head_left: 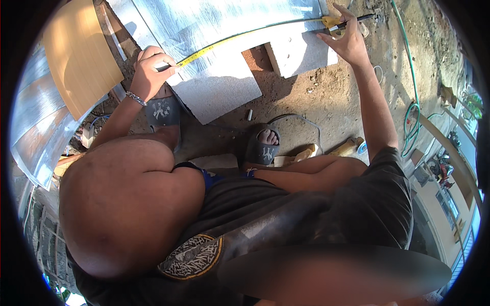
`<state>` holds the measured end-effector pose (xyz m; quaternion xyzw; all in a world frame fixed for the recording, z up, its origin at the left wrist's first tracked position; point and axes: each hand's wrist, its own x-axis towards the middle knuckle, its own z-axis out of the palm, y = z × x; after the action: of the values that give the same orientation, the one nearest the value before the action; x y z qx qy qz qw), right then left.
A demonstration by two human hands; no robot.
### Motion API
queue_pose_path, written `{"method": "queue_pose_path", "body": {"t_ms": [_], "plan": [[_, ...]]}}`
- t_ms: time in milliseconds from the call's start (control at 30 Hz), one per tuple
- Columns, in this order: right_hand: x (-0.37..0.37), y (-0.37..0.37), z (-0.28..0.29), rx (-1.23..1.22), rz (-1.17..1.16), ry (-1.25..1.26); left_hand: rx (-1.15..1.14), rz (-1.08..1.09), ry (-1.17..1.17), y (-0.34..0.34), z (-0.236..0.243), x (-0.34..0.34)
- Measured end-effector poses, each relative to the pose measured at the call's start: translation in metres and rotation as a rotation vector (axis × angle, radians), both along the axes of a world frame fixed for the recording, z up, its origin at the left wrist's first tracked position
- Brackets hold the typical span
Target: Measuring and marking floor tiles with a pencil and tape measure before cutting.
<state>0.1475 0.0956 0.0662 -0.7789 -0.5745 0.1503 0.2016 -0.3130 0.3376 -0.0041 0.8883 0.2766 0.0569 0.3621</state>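
Note:
A yellow tape measure [219,45] is pulled out across a grey-blue wood-patterned sheet [204,20] on the ground in front of me. My left hand [149,71] pinches the blade's end near the sheet's lower left corner; a small dark piece shows between its fingers. At the far right end, my right hand [351,45] holds the yellow tape case, with thumb and one finger stretched apart. A black pen [365,17] sticks out from the same hand. Pale rough boards [219,97] lie along the sheet's near edge, one under the blade's left part.
A curved wood-toned sheet [76,56] and more grey-blue sheets [38,122] lie at the left. My sandalled feet [263,148] stand on bare dirt near the boards. A green hose [412,81] runs down the right. A wood offcut [347,146] lies by my right leg.

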Motion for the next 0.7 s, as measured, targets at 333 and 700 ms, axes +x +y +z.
{"method": "queue_pose_path", "body": {"t_ms": [333,700], "plan": [[-0.086,0.021,-0.009,0.23,0.518,0.357,0.013,0.005,0.106,0.005,-0.005,-0.002],[-0.082,0.045,-0.058,0.025,0.285,0.8,-0.006,-0.044,0.145,0.004,0.003,0.001]]}}
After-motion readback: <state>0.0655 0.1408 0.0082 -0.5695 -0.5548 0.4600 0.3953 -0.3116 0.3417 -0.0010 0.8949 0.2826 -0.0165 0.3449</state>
